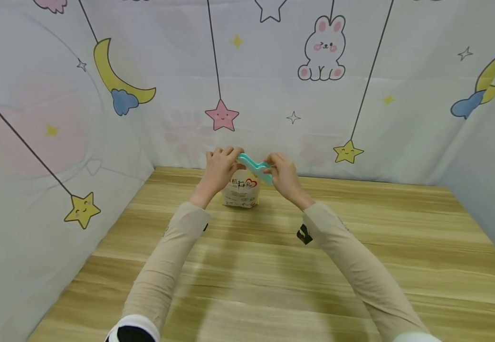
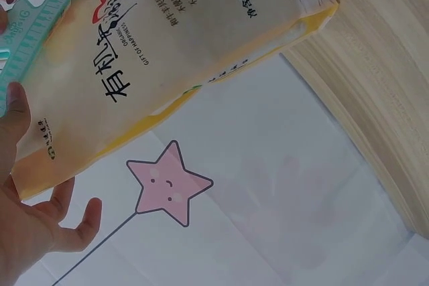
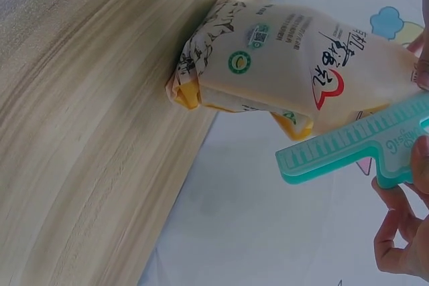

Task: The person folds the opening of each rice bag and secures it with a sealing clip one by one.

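A cream paper-like bag [image 1: 241, 194] with Chinese print, a red heart and yellow edges stands near the back of the table. My left hand [image 1: 221, 167] pinches its top corner, thumb in front and fingers behind, as the left wrist view shows. My right hand [image 1: 285, 176] grips a teal bag clip [image 1: 252, 165] by its handle part, thumb over it. In the right wrist view the long ridged bar of the clip [image 3: 348, 140] lies slanted across the upper part of the bag [image 3: 281, 65]. Whether the clip's bars enclose the bag's top, I cannot tell.
The wood-grain table [image 1: 358, 251] reaches back to a white cloth backdrop [image 1: 264, 71] printed with stars, moons and a rabbit. Cloth also hangs along the left and right sides. A small black piece [image 1: 304, 234] shows beside the right sleeve cuff.
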Available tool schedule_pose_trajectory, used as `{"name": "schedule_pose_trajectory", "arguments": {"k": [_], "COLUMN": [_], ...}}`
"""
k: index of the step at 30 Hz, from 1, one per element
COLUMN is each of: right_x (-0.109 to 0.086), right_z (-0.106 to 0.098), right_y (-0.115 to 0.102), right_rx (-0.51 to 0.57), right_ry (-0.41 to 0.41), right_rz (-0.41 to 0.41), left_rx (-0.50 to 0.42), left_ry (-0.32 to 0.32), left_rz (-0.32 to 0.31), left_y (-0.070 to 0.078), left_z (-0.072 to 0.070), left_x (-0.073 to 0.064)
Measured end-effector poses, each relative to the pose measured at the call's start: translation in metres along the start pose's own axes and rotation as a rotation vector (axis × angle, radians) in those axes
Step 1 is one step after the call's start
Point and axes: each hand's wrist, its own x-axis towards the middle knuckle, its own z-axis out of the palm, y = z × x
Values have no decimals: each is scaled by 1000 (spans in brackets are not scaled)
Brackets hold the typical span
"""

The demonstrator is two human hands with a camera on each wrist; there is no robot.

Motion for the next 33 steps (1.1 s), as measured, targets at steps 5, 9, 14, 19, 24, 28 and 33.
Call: {"name": "schedule_pose_trajectory", "arguments": {"k": [5, 9, 14, 19, 24, 28, 33], "right_x": [0, 1, 3, 5, 5, 6, 7], "right_z": [1, 0, 0, 0, 0, 1, 1], "right_y": [-1, -3, -5, -7, -9, -8, -10], "right_rx": [15, 22, 9, 24, 34, 45, 43], "right_ry": [-15, -14, -11, -23, -18, -18, -6], "right_rz": [7, 4, 0, -1, -3, 11, 4], "left_rx": [-10, -21, -35, -82, -122, -137, -162], "left_ry": [-12, -17, -16, -21, -48, -66, -77], "left_rz": [5, 10, 4, -22, -48, -70, -94], "left_y": [0, 0, -1, -2, -2, -3, -2], "left_z": [-1, -1, 0, 1, 1, 1, 0], "left_x": [0, 0, 1, 2, 3, 4, 5]}}
